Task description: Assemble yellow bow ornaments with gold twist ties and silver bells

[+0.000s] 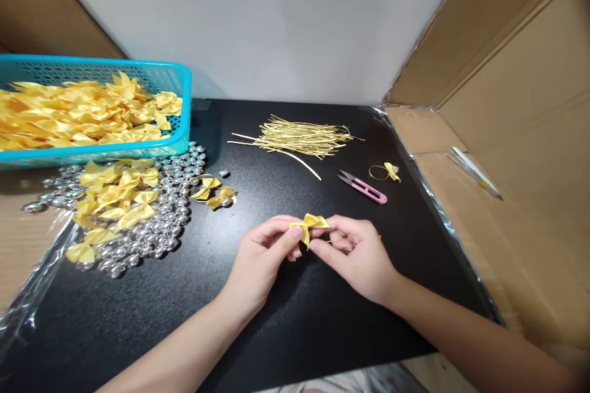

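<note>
Both my hands meet over the middle of the black table. My left hand pinches a small yellow ribbon bow between thumb and fingers. My right hand is closed on the same bow from the right side, fingers curled. A bundle of gold wire ties lies beyond the hands. Pink thread snips lie just past my right hand, next to a finished bow on a gold wire ring.
A turquoise basket full of yellow bows stands at the back left. In front of it lie several silver beads with loose yellow bows on them. Cardboard walls close in the right side.
</note>
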Available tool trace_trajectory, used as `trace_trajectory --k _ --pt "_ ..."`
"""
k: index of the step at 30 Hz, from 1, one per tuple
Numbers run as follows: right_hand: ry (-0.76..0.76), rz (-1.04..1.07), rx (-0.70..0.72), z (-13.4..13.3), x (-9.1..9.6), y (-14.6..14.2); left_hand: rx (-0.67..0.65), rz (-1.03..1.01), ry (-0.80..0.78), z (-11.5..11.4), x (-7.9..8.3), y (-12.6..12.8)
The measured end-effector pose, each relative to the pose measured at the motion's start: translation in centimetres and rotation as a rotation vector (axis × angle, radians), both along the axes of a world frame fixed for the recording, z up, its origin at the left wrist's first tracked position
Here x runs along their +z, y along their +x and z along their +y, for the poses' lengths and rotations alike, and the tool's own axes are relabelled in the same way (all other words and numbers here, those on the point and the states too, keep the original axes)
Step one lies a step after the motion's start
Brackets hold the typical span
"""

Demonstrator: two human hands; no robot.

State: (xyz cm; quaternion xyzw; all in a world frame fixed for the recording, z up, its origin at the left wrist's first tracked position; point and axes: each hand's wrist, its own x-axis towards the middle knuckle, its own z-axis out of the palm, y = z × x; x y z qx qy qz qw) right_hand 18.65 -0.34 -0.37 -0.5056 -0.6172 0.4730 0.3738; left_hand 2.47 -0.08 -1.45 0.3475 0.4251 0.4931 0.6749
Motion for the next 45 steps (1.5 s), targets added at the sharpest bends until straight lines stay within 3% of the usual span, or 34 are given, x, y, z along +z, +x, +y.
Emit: trace_trajectory --k 4,8,11,13,14,15,16,18,20,24,28,32,37,45 --pt "0.203 -0.027 0.019 0.4 -0.3 0.0 -0.005 -0.112 -0.13 0.1 0.3 0.2" --pt "0.439 -0.229 -0.047 1.0 0.0 0.8 0.004 -0.147 -0.195 0.1 0.5 -0.1" --pt "0.656 -0.277 -0.131 0.3 0.8 1.1 0.086 -0.064 -0.134 0.2 0.5 -0.4" --pt "0.742 -0.125 -0.108 -0.9 1.0 0.5 0.148 0.036 -0.032 0.2 0.6 -0.6" --pt "0.673 -0.027 0.031 -1.5 1.0 -0.1 0.172 0.094 0.03 0.2 0.8 -0.7" --pt "0.526 0.066 0.178 -2.1 0.8 -0.7 0.187 0.153 0.094 0.1 1.0 -0.8" --pt "0.306 0.123 0.235 -2.5 0.5 -1.4 0.195 0.21 0.155 0.0 1.2 -0.8" --pt "-0.052 0.244 0.16 -2.8 -0.2 -2.6 0.179 0.304 0.251 -0.2 1.7 -0.8" --pt "-0.227 0.467 0.017 -2.5 -0.9 -3.4 0.151 0.333 0.29 -0.5 2.0 -0.7" --pt "-0.271 0.713 -0.187 -1.5 -1.4 -3.4 0.139 0.253 0.246 -0.6 1.7 -0.2" --pt "-0.216 0.762 -0.225 -1.0 -1.6 -3.1 0.129 0.139 0.124 -0.2 0.9 0.0" --pt "0.0 0.67 -0.183 -0.5 -1.7 -2.8 0.108 0.068 0.004 0.0 0.5 0.1" --pt "0.179 0.503 -0.203 0.0 -1.8 -2.7 0.099 0.083 -0.005 -0.1 0.7 0.3" --pt "-0.08 0.648 -0.344 0.6 -1.2 -2.0 0.205 0.228 0.055 -0.5 1.0 0.1"
